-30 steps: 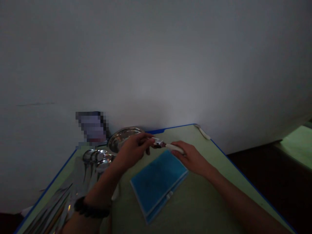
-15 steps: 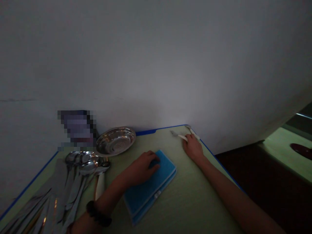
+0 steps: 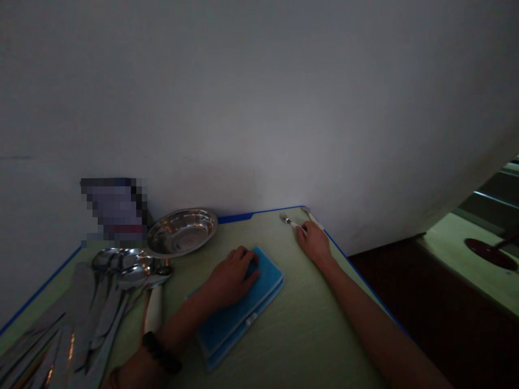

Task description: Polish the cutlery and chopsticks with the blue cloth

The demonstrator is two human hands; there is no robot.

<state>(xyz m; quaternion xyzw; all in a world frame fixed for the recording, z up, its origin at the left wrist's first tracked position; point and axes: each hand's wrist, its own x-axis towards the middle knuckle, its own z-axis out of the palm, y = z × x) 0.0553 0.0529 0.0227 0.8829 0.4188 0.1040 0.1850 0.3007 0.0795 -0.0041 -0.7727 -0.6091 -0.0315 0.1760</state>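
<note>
My left hand (image 3: pixel 233 274) rests on a folded blue cloth (image 3: pixel 243 313), its fingers slightly curled and the thumb apart. On the right, near the table's far corner, my right hand (image 3: pixel 315 243) is closed around the pale handle of a fork (image 3: pixel 286 218). The fork's metal tines point away to the left. Just beyond that hand, a second pale-handled utensil (image 3: pixel 313 217) lies along the right edge; its head is too small to identify. To the left of the cloth is a pile of spoons (image 3: pixel 133 275) and other flatware.
A shallow steel bowl (image 3: pixel 182 233) stands by the wall behind the spoons. A blurred-out, upright object (image 3: pixel 115 208) leans next to it. The pale green table (image 3: pixel 312 335) has a blue edge and meets the wall. At far right, another table (image 3: pixel 454 237) bears a dark red round object (image 3: pixel 490 254).
The whole view has shifted, so things appear a little farther left. My left hand stays on the cloth, and my right hand keeps the fork near the corner.
</note>
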